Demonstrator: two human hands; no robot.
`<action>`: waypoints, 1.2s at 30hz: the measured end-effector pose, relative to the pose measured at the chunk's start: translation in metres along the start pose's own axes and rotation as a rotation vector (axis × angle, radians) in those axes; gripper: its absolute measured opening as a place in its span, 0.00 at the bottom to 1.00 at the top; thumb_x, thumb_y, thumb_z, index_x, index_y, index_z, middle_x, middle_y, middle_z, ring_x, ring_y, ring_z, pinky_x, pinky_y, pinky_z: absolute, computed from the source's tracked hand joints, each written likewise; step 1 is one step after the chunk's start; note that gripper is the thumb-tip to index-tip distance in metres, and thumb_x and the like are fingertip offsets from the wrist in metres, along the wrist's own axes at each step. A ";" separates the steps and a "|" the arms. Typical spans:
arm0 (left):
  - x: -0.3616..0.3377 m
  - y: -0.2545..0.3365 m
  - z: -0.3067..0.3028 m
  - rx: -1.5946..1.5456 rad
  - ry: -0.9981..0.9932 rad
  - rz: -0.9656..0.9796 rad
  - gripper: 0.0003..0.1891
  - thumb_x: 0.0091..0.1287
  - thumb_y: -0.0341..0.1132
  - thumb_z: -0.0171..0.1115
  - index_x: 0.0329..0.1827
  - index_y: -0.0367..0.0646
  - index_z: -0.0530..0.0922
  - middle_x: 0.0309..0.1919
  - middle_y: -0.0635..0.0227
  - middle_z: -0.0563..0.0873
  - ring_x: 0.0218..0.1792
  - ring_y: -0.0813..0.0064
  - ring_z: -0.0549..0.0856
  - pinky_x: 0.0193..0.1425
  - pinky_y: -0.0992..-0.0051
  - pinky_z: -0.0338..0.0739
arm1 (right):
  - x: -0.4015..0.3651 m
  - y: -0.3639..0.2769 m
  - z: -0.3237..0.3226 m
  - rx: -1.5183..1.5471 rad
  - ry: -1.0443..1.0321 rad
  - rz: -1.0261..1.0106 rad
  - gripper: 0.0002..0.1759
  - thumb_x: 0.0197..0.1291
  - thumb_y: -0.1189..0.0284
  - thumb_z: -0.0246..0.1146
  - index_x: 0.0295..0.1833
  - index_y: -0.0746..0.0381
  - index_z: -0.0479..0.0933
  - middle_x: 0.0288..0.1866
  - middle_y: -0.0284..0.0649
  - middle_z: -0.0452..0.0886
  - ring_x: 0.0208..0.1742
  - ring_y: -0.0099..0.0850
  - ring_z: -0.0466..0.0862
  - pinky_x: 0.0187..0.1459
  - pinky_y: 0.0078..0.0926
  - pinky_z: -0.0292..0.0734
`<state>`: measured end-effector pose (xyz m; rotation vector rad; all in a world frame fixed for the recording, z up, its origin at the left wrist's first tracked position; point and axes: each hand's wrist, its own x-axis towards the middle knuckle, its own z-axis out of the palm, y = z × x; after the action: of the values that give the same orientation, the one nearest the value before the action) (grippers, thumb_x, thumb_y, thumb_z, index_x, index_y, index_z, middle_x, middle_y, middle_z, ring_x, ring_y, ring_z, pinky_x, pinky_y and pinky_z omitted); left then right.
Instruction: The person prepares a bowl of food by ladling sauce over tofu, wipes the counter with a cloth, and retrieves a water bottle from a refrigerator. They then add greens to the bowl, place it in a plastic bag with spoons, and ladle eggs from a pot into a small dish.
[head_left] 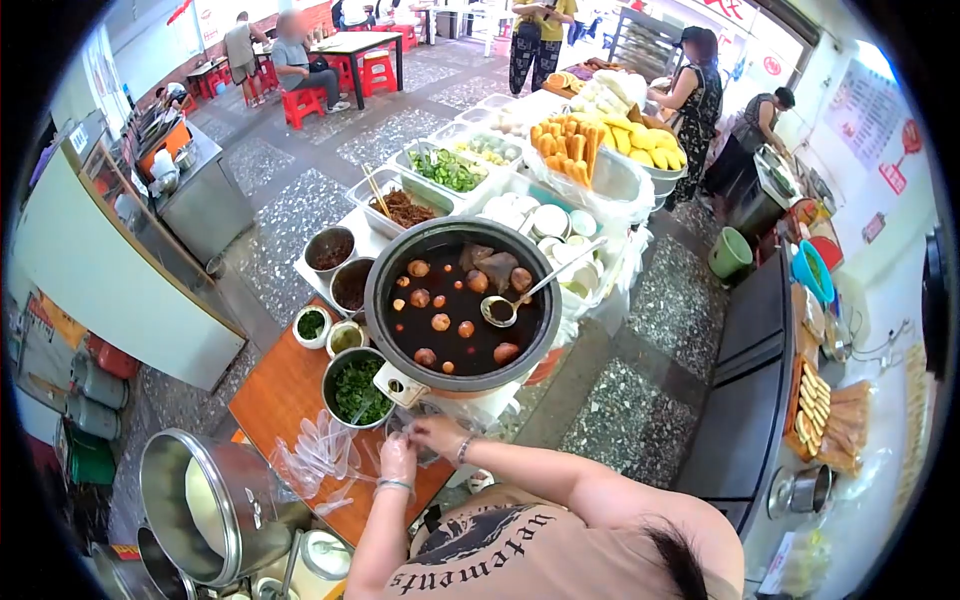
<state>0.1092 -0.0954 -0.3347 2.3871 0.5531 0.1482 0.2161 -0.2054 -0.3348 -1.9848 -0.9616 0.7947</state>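
At the near edge of the orange table point(272, 392), the left hand point(397, 461) and right hand point(436, 433) meet, fingertips almost touching over a clear plastic bag point(412, 440). The bag is too thin and glassy to tell whether either hand actually pinches it. More bags point(318, 452) lie fanned out just left. A bowl of chopped greens point(358, 388) sits beside them, below the big pot of dark broth point(455, 305), where a ladle point(505, 308) rests. A steel pot point(200, 505) is cut off at the frame's lower left.
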 end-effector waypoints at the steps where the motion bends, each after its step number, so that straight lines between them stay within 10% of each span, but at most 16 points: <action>1: 0.002 -0.003 0.001 -0.001 -0.001 -0.004 0.09 0.60 0.34 0.60 0.35 0.37 0.81 0.34 0.49 0.82 0.38 0.50 0.82 0.44 0.59 0.76 | 0.000 0.002 -0.001 0.001 -0.003 0.001 0.14 0.60 0.61 0.58 0.45 0.58 0.79 0.40 0.45 0.83 0.43 0.43 0.82 0.47 0.36 0.75; 12: -0.006 -0.010 0.006 -0.184 -0.034 0.035 0.13 0.66 0.34 0.50 0.44 0.36 0.80 0.38 0.47 0.82 0.44 0.48 0.80 0.50 0.59 0.74 | 0.007 0.018 -0.003 0.181 -0.102 -0.023 0.09 0.60 0.67 0.61 0.43 0.59 0.77 0.37 0.34 0.80 0.38 0.24 0.79 0.42 0.25 0.75; 27: 0.021 -0.008 0.023 -0.290 0.014 -0.495 0.15 0.59 0.26 0.54 0.50 0.36 0.75 0.43 0.46 0.82 0.46 0.48 0.81 0.52 0.61 0.74 | 0.035 0.045 0.026 -0.129 0.238 0.073 0.14 0.56 0.65 0.61 0.45 0.61 0.76 0.45 0.50 0.81 0.47 0.49 0.80 0.49 0.42 0.74; 36: 0.034 -0.032 0.047 -0.430 0.110 -0.421 0.15 0.61 0.24 0.53 0.52 0.44 0.74 0.43 0.51 0.82 0.44 0.53 0.83 0.49 0.62 0.75 | 0.060 0.033 0.017 -0.156 0.022 0.077 0.16 0.53 0.62 0.67 0.41 0.64 0.78 0.33 0.45 0.83 0.35 0.38 0.83 0.39 0.33 0.75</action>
<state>0.1408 -0.0868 -0.3927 1.8133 0.9564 0.1902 0.2452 -0.1626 -0.3834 -2.1715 -0.9654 0.7579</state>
